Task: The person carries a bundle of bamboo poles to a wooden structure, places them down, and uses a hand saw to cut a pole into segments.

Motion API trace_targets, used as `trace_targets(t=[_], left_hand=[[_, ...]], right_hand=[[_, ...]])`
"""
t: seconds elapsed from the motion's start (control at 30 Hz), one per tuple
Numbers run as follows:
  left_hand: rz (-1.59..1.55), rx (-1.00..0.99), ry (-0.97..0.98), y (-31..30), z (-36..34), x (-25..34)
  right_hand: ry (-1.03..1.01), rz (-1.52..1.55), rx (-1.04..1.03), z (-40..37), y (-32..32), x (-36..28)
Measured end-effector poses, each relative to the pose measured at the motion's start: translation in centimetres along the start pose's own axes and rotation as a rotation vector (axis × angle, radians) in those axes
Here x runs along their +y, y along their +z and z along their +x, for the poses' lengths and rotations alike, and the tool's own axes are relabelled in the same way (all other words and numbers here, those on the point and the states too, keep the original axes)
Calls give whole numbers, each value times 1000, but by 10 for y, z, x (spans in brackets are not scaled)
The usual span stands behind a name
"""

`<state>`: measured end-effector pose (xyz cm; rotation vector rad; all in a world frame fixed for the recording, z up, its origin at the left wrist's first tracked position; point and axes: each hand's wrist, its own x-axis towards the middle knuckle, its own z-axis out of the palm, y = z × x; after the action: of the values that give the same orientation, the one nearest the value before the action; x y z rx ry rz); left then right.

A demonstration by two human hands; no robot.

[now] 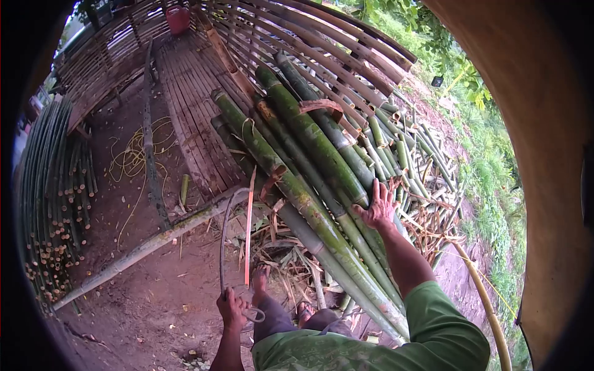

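Note:
My left hand (232,309) is closed around the lower end of a bow saw (223,247) with a curved metal frame. The saw's long orange blade (249,232) points up, apart from the bamboo. On a thick green bamboo pole (328,154) rests my right hand (378,208), its fingers spread near the pole's lower part. Several more bamboo poles lie side by side in this slanting stack, among them a mottled green pole (297,191) nearer to the saw.
Cut bamboo pieces (402,148) are heaped on the right. A slatted bamboo platform (192,117) stands ahead. Thin bamboo poles (49,198) lean at the left, near tangled yellow rope (133,154). A long pole (154,241) crosses the dirt ground low in front of me.

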<state>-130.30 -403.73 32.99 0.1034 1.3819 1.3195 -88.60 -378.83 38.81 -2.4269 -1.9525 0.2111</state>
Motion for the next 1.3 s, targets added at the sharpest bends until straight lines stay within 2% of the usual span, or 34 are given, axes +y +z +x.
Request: trace_targets(t=[0.07, 0.17, 0.2, 0.23, 0.3, 0.33, 0.43, 0.47, 0.5, 0.53, 0.6, 0.63, 0.73, 0.8, 0.9, 0.93, 0.97, 1.0, 1.03, 1.07, 1.13, 1.17, 1.2, 1.23, 1.3], left_hand=[[41, 15, -73, -40, -1, 6], [75, 7, -140, -72, 12, 28], [108, -8, -146, -77, 20, 41], [138, -24, -149, -82, 29, 52], [175, -38, -155, -90, 43, 73], [206, -30, -163, -93, 52, 84], [301, -36, -156, -105, 76, 113], [352, -48, -148, -109, 80, 119], [405, -67, -138, -113, 85, 124], [456, -92, -128, -116, 90, 129], [516, -172, -115, -123, 95, 134], [541, -210, -107, -127, 96, 135], [780, -204, -30, -128, 99, 136], [935, -238, 25, -126, 91, 144], [1045, -258, 26, -137, 83, 135], [1062, -258, 19, -144, 77, 130], [1041, -253, -61, -138, 68, 129], [1131, -289, 36, -139, 66, 123], [1213, -321, 146, -142, 70, 109], [1288, -350, 258, -140, 70, 97], [1305, -385, 309, -111, 64, 88], [1324, -430, 334, -101, 60, 80], [1308, -434, 297, -100, 60, 67], [1292, -442, 262, -100, 65, 53], [1307, -456, 227, -95, 76, 27]], right_hand=[[-31, 52, 40, 3, 6, 3], [61, 72, 28, 4, 9, -9], [109, 133, 60, 10, 7, -18], [80, 91, 175, 25, 3, -31], [-58, 141, 340, 58, -40, -87], [-196, 188, 444, 79, -57, -112], [-539, 92, 525, 141, -100, -174], [-668, 68, 513, 169, -99, -181], [-708, 35, 300, 194, -100, -184], [-527, 33, 28, 195, -109, -202], [-552, 73, 154, 194, -90, -205], [-500, 31, 167, 187, -80, -203], [-383, 57, 214, 128, -66, -195], [-264, 250, 157, 90, -62, -160], [-346, 219, 155, -52, -139, -97], [-134, 377, 92, -95, -140, -30], [3, 182, 156, -133, -170, 8], [150, -4, 193, -171, -201, 45], [109, -152, 315, -211, -216, 88], [275, -367, 328, -248, -234, 112], [419, -404, 391, -320, -238, 171], [429, -390, 416, -355, -226, 203], [487, -338, 440, -385, -210, 222], [568, -158, 476, -419, -183, 246], [845, -117, 196, -469, -155, 244]])
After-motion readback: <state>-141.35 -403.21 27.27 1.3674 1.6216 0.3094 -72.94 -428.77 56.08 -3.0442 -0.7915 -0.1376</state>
